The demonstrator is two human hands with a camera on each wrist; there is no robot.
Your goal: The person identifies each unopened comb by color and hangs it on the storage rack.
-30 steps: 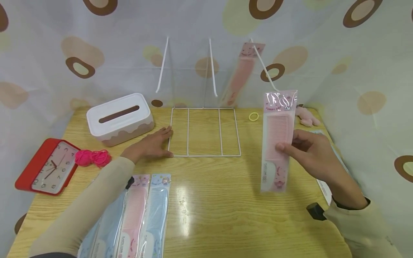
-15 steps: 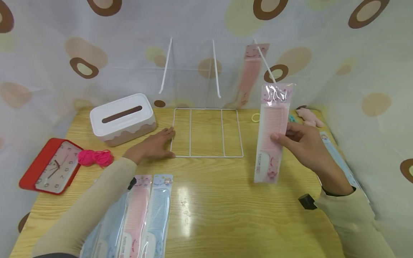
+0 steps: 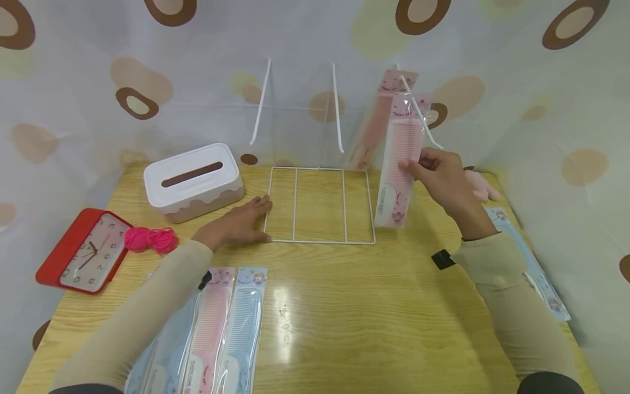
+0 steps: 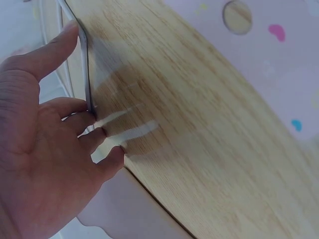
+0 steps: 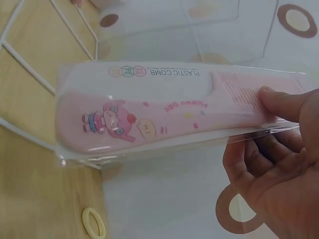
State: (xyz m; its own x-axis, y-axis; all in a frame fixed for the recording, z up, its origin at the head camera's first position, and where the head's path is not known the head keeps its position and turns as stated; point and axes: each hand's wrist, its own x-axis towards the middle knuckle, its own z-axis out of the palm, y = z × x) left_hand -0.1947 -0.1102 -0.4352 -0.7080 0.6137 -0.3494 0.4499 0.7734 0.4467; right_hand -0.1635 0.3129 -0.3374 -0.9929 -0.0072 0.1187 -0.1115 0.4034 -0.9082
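My right hand (image 3: 440, 178) pinches a packaged pink comb (image 3: 402, 158) by its edge, thumb in front and fingers behind. The top of the package is at the right prong (image 3: 418, 112) of a white wire rack; whether the prong passes through its hole I cannot tell. Farther back on that prong hangs another packaged pink comb (image 3: 378, 123). My left hand (image 3: 241, 221) rests at the left side of the rack's wire base (image 3: 320, 242), its fingers extended and touching the wire. In the right wrist view the held comb (image 5: 169, 112) lies across the frame under clear plastic.
A tissue box (image 3: 194, 180), a red clock (image 3: 83, 249) and pink yarn (image 3: 150, 239) stand at left. Packaged combs (image 3: 214, 323) lie in front. At right are a blue packaged comb (image 3: 531, 262) and a pink plush item (image 3: 481, 185). A yellow ring (image 5: 93, 222) lies near the base.
My right hand has moved forward, up and slightly left, bringing the pink comb from before the right prong's tip to alongside the prong. The left hand has stayed on the rack base.
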